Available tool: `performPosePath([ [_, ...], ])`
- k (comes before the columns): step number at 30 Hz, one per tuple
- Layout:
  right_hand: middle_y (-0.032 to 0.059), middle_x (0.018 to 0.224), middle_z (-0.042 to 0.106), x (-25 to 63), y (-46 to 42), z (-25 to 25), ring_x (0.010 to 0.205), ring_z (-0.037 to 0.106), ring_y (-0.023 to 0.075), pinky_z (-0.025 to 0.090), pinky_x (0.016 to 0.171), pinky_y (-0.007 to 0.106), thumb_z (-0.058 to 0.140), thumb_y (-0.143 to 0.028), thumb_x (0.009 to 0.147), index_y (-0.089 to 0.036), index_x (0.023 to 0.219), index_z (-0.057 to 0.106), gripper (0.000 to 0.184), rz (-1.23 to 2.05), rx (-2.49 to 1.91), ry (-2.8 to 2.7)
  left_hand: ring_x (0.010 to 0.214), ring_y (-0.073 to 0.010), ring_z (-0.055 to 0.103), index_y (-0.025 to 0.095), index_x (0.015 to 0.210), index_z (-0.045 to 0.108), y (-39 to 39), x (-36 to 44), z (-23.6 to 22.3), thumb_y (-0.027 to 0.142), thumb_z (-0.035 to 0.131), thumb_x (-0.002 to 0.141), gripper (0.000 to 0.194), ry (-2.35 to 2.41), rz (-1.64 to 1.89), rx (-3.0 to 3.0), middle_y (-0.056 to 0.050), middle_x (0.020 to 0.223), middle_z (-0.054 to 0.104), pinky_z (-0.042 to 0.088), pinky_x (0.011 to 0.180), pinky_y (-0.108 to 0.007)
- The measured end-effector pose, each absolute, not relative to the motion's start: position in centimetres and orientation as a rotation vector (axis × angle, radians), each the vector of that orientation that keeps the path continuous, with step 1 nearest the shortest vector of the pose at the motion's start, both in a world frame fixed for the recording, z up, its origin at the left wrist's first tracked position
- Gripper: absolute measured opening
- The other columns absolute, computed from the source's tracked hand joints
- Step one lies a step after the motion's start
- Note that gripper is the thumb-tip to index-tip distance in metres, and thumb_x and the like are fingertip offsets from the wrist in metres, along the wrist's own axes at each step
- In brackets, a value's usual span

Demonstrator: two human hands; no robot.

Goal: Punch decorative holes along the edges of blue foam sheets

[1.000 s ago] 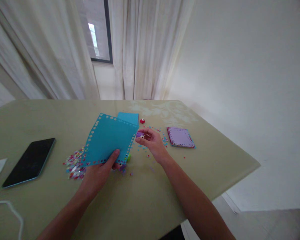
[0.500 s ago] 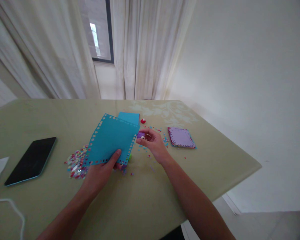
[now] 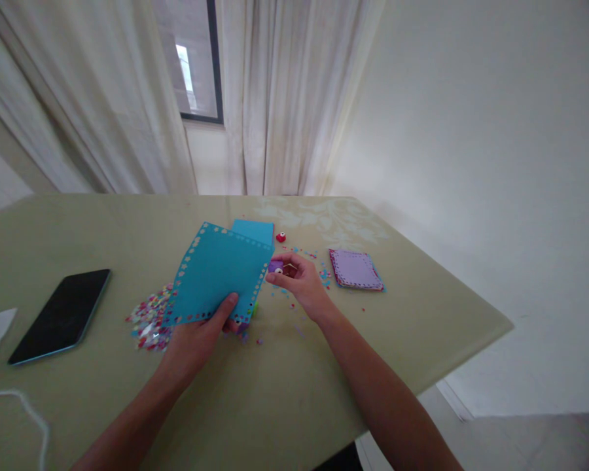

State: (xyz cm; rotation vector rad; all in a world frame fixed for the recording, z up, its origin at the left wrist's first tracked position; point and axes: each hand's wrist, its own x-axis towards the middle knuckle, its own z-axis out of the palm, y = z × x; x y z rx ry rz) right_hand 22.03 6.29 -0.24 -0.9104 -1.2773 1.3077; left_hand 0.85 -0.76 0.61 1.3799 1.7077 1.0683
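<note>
while both forearms reach in from the near edge: the hands meet at the middle of the table (image 3: 285,392)
left hand (image 3: 196,340): thumb laid on top of the sheet's near edge, fingers curled beneath, pinching it
right hand (image 3: 302,282): palm turned left, fingertips closed around a small purple punch, thumb under, fingers over
blue sheet (image 3: 218,271): thin flat teal paper, roughly rectangular, tilted up off the table at its far side; rows of small punched holes run along its left, top and right borders
purple punch (image 3: 275,265): small rounded plastic piece with a white dot, pressed against the sheet's right edge
confetti (image 3: 150,318): loose heap of tiny multicoloured paper bits just left of the left hand; scattered specks near the right hand
red punch (image 3: 280,237): small, rounded, lying beyond the sheet
lilac stack (image 3: 355,269): square sheets with punched edges, right of the right hand, apart from it
phone (image 3: 61,315): dark glossy slab, well left
table surface: smooth, pale olive, faintly reflective
</note>
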Motion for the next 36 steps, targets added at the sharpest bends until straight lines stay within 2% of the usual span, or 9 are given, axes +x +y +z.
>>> performPosePath([
  [9, -0.0029, 0.082, 0.071, 22.0, 6.4, -0.4, 0.074, 0.064, 0.0146, 0.051, 0.072, 0.028, 0.099, -0.036, 0.061, -0.024, 0.099, 0.073, 0.048, 1.315, -0.918, -1.263, 0.065, -0.0269, 0.068, 0.027, 0.049, 0.065, -0.7, 0.6, -0.1, 0.071, 0.063, 0.074, 0.05, 1.699, 1.062, 1.405, -0.004, 0.06, 0.074, 0.055, 0.079, -0.039],
  [15, -0.0018, 0.086, 0.071, 22.1, 6.1, 0.0, 0.077, 0.063, 0.0146, 0.051, 0.073, 0.028, 0.097, -0.036, 0.065, -0.024, 0.098, 0.076, 0.041, 1.301, -0.893, -1.302, 0.064, -0.0271, 0.067, 0.028, 0.05, 0.065, -0.6, 0.5, 0.1, 0.07, 0.064, 0.074, 0.048, 1.707, 1.088, 1.4, -0.004, 0.059, 0.073, 0.055, 0.074, -0.038],
  [20, -0.0019, 0.085, 0.072, 22.0, 6.1, 0.0, 0.077, 0.063, 0.0155, 0.051, 0.073, 0.029, 0.098, -0.037, 0.063, -0.024, 0.099, 0.074, 0.045, 1.321, -0.902, -1.284, 0.063, -0.0266, 0.067, 0.028, 0.049, 0.063, -0.6, 0.6, 0.0, 0.069, 0.064, 0.076, 0.049, 1.698, 1.092, 1.436, -0.003, 0.057, 0.072, 0.056, 0.078, -0.039],
  [25, -0.0019, 0.085, 0.072, 22.1, 6.2, -0.1, 0.076, 0.063, 0.0158, 0.051, 0.071, 0.03, 0.099, -0.036, 0.061, -0.024, 0.098, 0.073, 0.046, 1.323, -0.917, -1.281, 0.066, -0.0275, 0.068, 0.028, 0.05, 0.064, -0.6, 0.6, -0.1, 0.069, 0.064, 0.075, 0.048, 1.704, 1.1, 1.442, -0.004, 0.06, 0.074, 0.056, 0.082, -0.04],
  [31, -0.0012, 0.089, 0.074, 22.2, 6.3, -0.3, 0.077, 0.064, 0.0151, 0.05, 0.071, 0.029, 0.098, -0.034, 0.066, -0.025, 0.101, 0.075, 0.043, 1.311, -0.879, -1.317, 0.063, -0.0269, 0.067, 0.028, 0.048, 0.064, -0.8, 0.8, 0.6, 0.07, 0.065, 0.072, 0.049, 1.709, 1.085, 1.38, -0.005, 0.058, 0.073, 0.055, 0.077, -0.039],
  [36, -0.0015, 0.087, 0.073, 22.2, 6.2, -0.3, 0.075, 0.064, 0.0151, 0.05, 0.07, 0.028, 0.098, -0.035, 0.064, -0.024, 0.1, 0.074, 0.045, 1.32, -0.896, -1.31, 0.065, -0.0275, 0.068, 0.027, 0.048, 0.065, -0.9, 1.0, 0.9, 0.071, 0.064, 0.071, 0.049, 1.707, 1.068, 1.378, -0.006, 0.06, 0.074, 0.055, 0.078, -0.039],
])
